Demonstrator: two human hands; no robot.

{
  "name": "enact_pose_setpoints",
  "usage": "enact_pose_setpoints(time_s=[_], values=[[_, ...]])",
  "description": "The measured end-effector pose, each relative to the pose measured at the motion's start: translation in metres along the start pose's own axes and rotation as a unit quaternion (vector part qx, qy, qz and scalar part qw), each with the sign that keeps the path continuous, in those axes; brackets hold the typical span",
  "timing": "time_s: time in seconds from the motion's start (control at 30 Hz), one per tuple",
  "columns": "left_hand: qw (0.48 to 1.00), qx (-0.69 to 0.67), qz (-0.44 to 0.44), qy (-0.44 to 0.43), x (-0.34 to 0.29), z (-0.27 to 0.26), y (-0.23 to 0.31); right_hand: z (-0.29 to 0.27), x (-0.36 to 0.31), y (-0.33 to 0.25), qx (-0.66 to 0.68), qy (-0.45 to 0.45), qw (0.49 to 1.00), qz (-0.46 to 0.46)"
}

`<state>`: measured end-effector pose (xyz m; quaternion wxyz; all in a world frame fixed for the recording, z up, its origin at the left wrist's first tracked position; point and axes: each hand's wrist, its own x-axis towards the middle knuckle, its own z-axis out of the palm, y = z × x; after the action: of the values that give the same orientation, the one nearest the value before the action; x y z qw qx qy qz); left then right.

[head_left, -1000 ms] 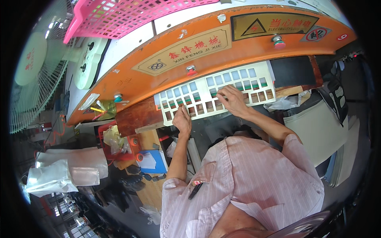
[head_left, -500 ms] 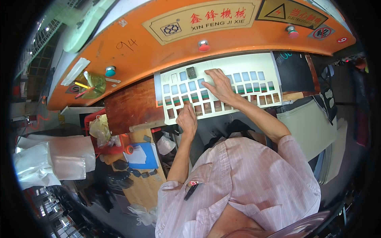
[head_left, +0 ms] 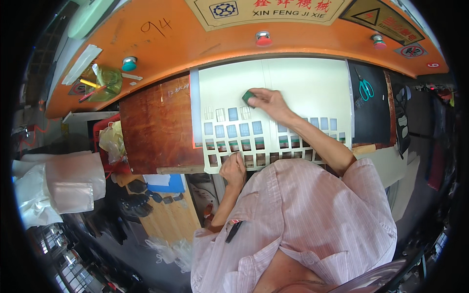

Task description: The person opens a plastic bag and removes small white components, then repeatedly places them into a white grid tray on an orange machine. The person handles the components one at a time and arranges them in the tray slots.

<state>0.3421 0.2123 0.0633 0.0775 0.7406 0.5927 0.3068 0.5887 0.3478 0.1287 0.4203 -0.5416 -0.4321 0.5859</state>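
Observation:
A pale sheet (head_left: 303, 78) with rows of small rectangular cut-outs lies flat on the bench. Above the rows of cut-outs, my right hand (head_left: 270, 105) pinches a small dark green block (head_left: 248, 97) between thumb and fingers, over the sheet's blank area. My left hand (head_left: 233, 169) is at the sheet's near edge, with curled fingers over the lowest row of cut-outs. It looks closed on that edge, though the fingertips are partly hidden. Several cut-outs show blue-grey, others green or dark brown beneath. My right forearm covers part of the right-hand rows.
An orange machine panel (head_left: 195, 46) with push-buttons rises behind the sheet. Teal-handled scissors (head_left: 365, 90) lie on a black surface to the right. A reddish wooden board (head_left: 156, 127) lies left, with a yellow-green pen holder (head_left: 108, 83) beyond. Clear plastic bags (head_left: 73, 188) lie farther left.
My right hand has taken hold of the green block, which lay on the sheet. The view has shifted, showing more blank sheet below the panel. My left hand stays at the near edge.

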Motion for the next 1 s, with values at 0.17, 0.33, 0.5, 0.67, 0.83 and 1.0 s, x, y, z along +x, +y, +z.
enact_pose_setpoints(time_s=[0.17,0.33,0.5,0.67,0.83,1.0], values=[[1.000,0.005,-0.004,-0.013,-0.011,0.003,-0.004,-0.020,-0.009,0.003,0.023,0.041,0.999,0.011],[0.999,0.011,-0.011,-0.042,-0.013,0.005,-0.010,-0.010,-0.022,0.036,-0.283,0.012,0.925,-0.255],[0.999,0.009,-0.013,-0.044,-0.011,0.006,-0.011,0.000,-0.019,0.052,-0.348,0.009,0.898,-0.269],[1.000,-0.002,-0.006,-0.022,-0.010,0.008,-0.010,0.000,-0.023,0.049,-0.370,0.022,0.888,-0.273],[1.000,0.005,0.012,0.014,-0.003,0.012,-0.009,-0.002,-0.028,0.035,-0.376,0.049,0.876,-0.297],[0.994,-0.030,0.061,0.090,0.010,0.012,-0.005,-0.011,-0.057,0.021,-0.322,0.153,0.881,-0.313]])
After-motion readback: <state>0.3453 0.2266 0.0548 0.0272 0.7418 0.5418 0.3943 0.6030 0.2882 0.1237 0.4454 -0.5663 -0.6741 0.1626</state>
